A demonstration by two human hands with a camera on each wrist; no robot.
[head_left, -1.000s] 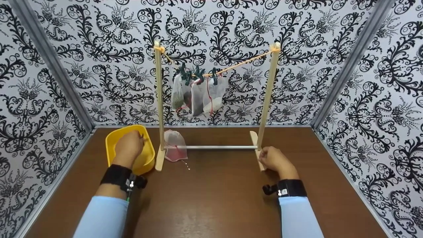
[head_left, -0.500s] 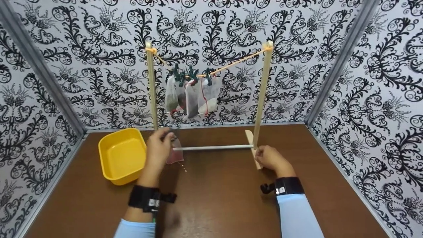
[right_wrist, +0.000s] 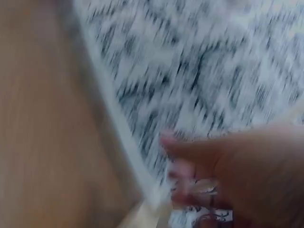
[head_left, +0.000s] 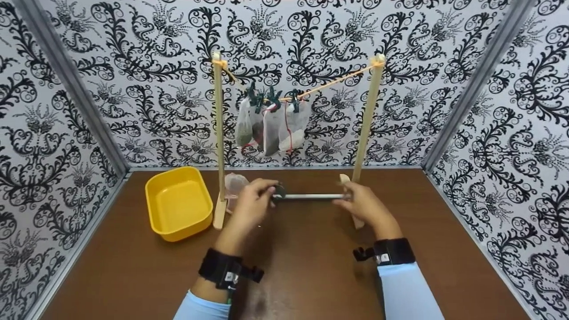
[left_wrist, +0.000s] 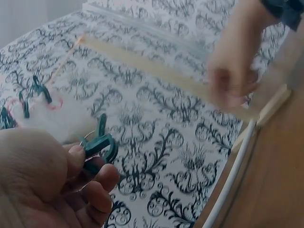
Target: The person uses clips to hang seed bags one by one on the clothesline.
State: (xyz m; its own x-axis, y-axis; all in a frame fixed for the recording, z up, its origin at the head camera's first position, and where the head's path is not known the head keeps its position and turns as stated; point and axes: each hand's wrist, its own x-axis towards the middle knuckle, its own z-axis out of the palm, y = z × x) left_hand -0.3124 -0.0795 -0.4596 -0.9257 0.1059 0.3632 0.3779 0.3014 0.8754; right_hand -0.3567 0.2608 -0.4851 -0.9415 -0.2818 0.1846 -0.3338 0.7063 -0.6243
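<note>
My left hand [head_left: 251,204] pinches a dark green spring clip [left_wrist: 98,145] between thumb and fingers, over the white crossbar [head_left: 313,196] of a small wooden drying rack. Beside the rack's right post [head_left: 369,115] is my right hand [head_left: 369,208], fingers loosely bent and nothing seen in them; its wrist view is blurred. A pale mesh bag [head_left: 235,181] lies on the table by the left post [head_left: 220,133], partly behind my left hand. From the sagging orange cord [head_left: 333,83], several filled mesh bags [head_left: 272,133] hang by green clips [head_left: 294,101].
A yellow plastic tub [head_left: 178,202] stands on the brown table [head_left: 306,266], left of the rack. Patterned walls [head_left: 155,89] with grey metal edges enclose the back and sides.
My left hand has come out of the yellow tub and moved right past the left post, carrying the clip. My right hand has lifted from the right foot of the rack.
</note>
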